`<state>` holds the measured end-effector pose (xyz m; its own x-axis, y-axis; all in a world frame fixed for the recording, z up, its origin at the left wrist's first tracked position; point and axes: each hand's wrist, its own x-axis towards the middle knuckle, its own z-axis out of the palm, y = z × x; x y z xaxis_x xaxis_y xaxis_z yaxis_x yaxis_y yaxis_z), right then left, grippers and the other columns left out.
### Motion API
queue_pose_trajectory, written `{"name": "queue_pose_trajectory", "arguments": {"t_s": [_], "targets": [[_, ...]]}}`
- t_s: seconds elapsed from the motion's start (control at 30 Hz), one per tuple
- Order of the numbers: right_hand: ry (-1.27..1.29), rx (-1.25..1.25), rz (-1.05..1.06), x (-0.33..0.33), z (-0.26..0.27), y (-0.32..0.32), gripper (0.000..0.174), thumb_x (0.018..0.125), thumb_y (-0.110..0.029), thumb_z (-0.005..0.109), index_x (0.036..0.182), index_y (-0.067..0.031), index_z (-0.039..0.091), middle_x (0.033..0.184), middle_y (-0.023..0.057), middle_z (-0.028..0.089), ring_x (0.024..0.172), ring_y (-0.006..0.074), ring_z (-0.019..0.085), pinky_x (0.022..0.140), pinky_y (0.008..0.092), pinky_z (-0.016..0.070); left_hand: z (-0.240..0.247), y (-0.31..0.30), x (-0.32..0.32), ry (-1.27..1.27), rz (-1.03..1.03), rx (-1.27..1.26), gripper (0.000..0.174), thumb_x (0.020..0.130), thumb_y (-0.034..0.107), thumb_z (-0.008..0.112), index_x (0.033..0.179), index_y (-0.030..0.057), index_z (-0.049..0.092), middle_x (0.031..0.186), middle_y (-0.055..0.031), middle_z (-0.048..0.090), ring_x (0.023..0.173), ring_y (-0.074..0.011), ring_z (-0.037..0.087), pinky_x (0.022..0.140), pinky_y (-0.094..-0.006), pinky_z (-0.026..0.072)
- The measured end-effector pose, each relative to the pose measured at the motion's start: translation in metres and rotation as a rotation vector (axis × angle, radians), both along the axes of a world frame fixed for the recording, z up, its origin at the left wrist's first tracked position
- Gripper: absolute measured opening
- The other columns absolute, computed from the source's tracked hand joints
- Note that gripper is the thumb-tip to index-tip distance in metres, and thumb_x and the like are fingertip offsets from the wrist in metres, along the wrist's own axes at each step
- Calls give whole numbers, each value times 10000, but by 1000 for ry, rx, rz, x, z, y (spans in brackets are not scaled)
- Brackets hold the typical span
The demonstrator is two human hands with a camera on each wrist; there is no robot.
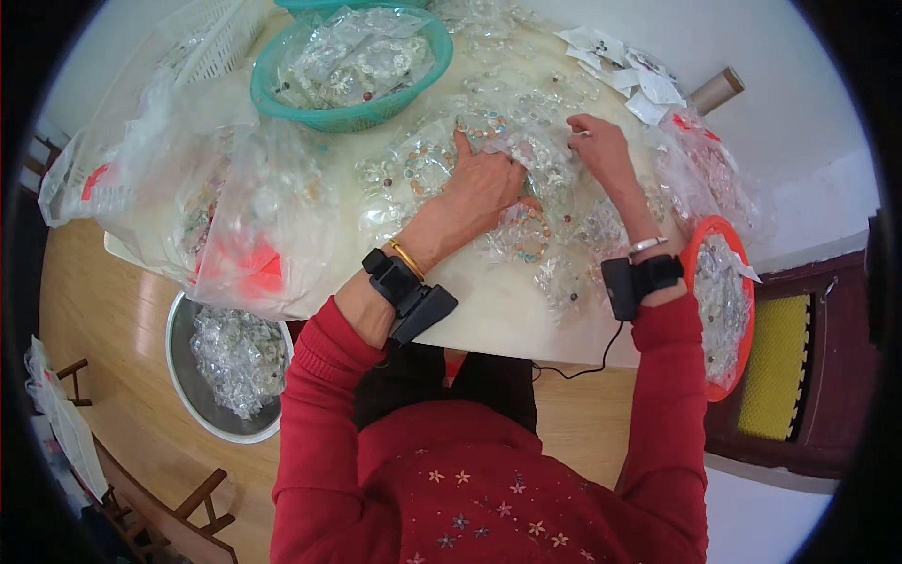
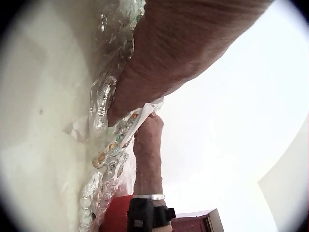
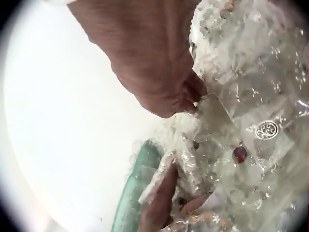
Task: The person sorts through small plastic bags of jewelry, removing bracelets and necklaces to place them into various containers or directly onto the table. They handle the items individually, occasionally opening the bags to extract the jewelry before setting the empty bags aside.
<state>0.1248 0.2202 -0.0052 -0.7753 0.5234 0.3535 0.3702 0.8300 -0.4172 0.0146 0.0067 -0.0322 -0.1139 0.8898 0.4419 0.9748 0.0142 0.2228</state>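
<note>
In the head view my left hand [image 1: 474, 193] lies over clear plastic bags of bead bracelets at mid-table, thumb pointing away. Its thumb and fingers grip a crinkled bag of clear beads [image 1: 545, 160], also visible in the right wrist view between the left fingers [image 3: 161, 195]. Just right of it, my right hand [image 1: 601, 146] has curled fingers, pinching a whitish plastic edge at their tips; the right wrist view shows this right hand [image 3: 159, 72] right at the plastic. A bagged bracelet of orange and turquoise beads [image 1: 531, 233] lies below the left hand, another bracelet [image 1: 430, 167] to its left.
A green basket [image 1: 352, 117] of bagged bracelets stands at the back left. Large plastic bags [image 1: 272, 216] cover the table's left side. An orange-red basket [image 1: 749, 310] is at the right, a metal basin [image 1: 178, 362] below left. A cardboard tube [image 1: 719, 91] lies back right.
</note>
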Motion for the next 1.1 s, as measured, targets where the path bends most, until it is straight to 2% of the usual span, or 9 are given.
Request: {"name": "queue_pose_trajectory", "arguments": {"t_s": [0.03, 0.07, 0.2, 0.3, 0.6, 0.73, 0.87, 0.97, 1.1], "targets": [[-16, 234, 48, -5, -5, 0, 252, 723, -54, 595, 965, -10, 654, 867, 83, 661, 766, 136, 613, 684, 260, 488, 0, 0, 0, -13, -6, 4, 515, 798, 477, 556, 946, -16, 586, 833, -158, 601, 870, -332, 587, 844, -713, 247], [-13, 234, 49, -9, -5, 4, 252, 723, -54, 595, 965, -10, 654, 867, 83, 661, 766, 136, 613, 684, 260, 488, 1, 0, 0, -10, -5, 4, 515, 798, 477, 556, 946, -16, 586, 833, -158, 601, 870, -332, 587, 844, -713, 247], [-75, -88, -52, -7, 1, 17, 273, 695, -48, 587, 958, -10, 648, 853, 98, 654, 777, 169, 611, 717, 276, 475, 0, 0, 0, 7, 5, 35, 502, 801, 480, 551, 900, -9, 601, 798, -153, 600, 841, -327, 592, 858, -714, 236], [-171, -152, 97, 3, 10, 13, 250, 683, -105, 550, 894, -24, 657, 865, 154, 647, 856, 313, 607, 768, 350, 469, 3, 0, -1, -8, 2, -88, 490, 805, 480, 546, 850, -3, 616, 785, -151, 597, 834, -323, 593, 863, -718, 230], [-231, 22, -16, 16, 14, -3, 266, 704, -127, 555, 929, -20, 649, 929, 161, 641, 882, 305, 604, 790, 343, 463, 7, -3, 0, -2, 5, -79, 452, 826, 444, 539, 853, 0, 622, 841, -159, 595, 864, -319, 584, 862, -721, 230], [-82, -44, -22, 22, 26, -36, 316, 703, -154, 580, 986, -22, 629, 1004, 183, 620, 923, 308, 595, 813, 348, 457, -1, 2, 1, -41, 16, -30, 415, 846, 401, 532, 929, 1, 601, 923, -184, 584, 907, -327, 571, 856, -724, 232], [85, -206, 202, 18, 27, -72, 406, 683, -175, 658, 1071, -59, 619, 1004, 123, 639, 907, 251, 598, 802, 287, 455, -16, 14, 1, 71, 100, 225, 353, 860, 317, 525, 1013, 3, 570, 978, -205, 570, 946, -338, 558, 852, -722, 241], [-21, 19, 210, 14, 29, -85, 414, 678, -177, 667, 1058, -23, 619, 978, 113, 655, 906, 246, 604, 818, 288, 457, -19, 21, -2, -188, 67, 398, 258, 849, 199, 510, 1016, 8, 559, 943, -191, 581, 943, -342, 558, 858, -690, 273], [-28, -8, 91, 8, 27, -81, 326, 703, -146, 666, 986, 14, 631, 917, 90, 661, 813, 201, 620, 764, 276, 478, -6, 12, -9, -152, 92, 235, 206, 803, 97, 496, 983, 11, 549, 886, -171, 595, 924, -335, 563, 839, -633, 332]]}}
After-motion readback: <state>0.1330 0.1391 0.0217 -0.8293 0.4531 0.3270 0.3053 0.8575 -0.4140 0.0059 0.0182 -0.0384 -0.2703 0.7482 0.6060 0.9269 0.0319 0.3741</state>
